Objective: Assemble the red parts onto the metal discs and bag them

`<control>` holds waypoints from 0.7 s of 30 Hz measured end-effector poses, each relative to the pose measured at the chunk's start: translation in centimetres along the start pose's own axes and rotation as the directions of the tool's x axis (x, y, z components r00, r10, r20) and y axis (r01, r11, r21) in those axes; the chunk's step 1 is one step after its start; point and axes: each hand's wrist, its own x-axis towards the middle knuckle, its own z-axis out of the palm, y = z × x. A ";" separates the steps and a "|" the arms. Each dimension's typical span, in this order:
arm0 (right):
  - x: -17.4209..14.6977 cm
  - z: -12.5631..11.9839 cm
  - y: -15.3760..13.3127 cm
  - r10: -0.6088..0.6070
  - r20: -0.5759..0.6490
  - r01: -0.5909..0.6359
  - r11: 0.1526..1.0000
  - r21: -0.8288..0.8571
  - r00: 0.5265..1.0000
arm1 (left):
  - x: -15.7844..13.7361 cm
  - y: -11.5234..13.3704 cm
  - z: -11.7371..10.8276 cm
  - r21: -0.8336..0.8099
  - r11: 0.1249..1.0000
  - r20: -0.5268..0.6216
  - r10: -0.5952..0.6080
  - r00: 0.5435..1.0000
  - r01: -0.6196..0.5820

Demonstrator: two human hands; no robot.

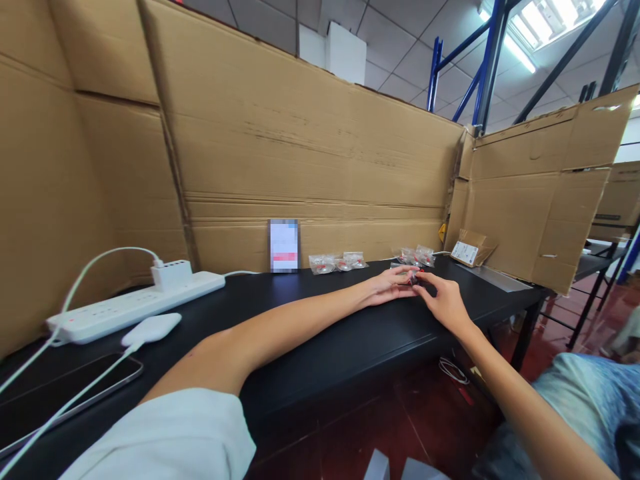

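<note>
From my end, I see the right hand (445,301) pinching a small dark piece (414,279), too tiny to identify, at the left hand's (386,288) outstretched fingertips; whether those grip it, I can't tell. Both are above the black table (340,347), clear packets (416,256) just behind.

A black table (350,337) crosses the frame. On it lie a power strip (135,310) and a phone (60,393) at left, clear packets (324,265) at centre, a carton (466,252) at right.
</note>
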 end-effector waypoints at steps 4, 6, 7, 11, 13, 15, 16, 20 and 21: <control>0.2 -0.1 -0.3 0.071 -0.008 -0.069 0.984 0.163 0.997 | 0.3 -0.1 -0.1 0.012 1.000 -0.006 0.008 1.000 -0.008; 0.3 -0.2 -0.1 0.161 -0.048 -0.143 0.953 0.265 0.986 | 0.3 -0.2 -0.1 0.006 1.000 -0.014 0.011 1.000 -0.011; 0.3 -0.2 0.1 0.212 -0.061 -0.183 0.933 0.309 0.975 | 0.3 -0.2 -0.1 0.010 1.000 -0.011 0.008 1.000 -0.008; 0.4 -0.1 1.4 0.340 0.098 -0.343 0.804 0.486 0.935 | 0.2 -0.1 0.1 0.066 0.998 0.003 -0.009 1.000 0.009; 0.4 -0.1 1.8 0.335 0.210 -0.394 0.735 0.552 0.918 | 0.1 -0.1 0.2 0.086 0.996 -0.008 -0.009 1.000 0.010; 0.3 -0.1 1.9 0.343 0.247 -0.422 0.696 0.581 0.906 | 0.1 0.0 0.4 0.095 0.995 -0.017 -0.012 1.000 0.014; 0.4 -0.1 1.9 0.360 0.247 -0.434 0.680 0.591 0.900 | 0.1 0.0 0.5 0.102 0.995 -0.018 -0.015 1.000 0.017; 0.5 -0.2 2.0 0.473 0.222 -0.491 0.580 0.650 0.853 | -0.2 0.1 1.1 0.149 0.989 -0.004 -0.018 1.000 0.019; 0.5 -0.2 2.1 0.499 0.223 -0.507 0.556 0.659 0.838 | -0.3 0.1 1.2 0.160 0.987 0.002 -0.017 1.000 0.016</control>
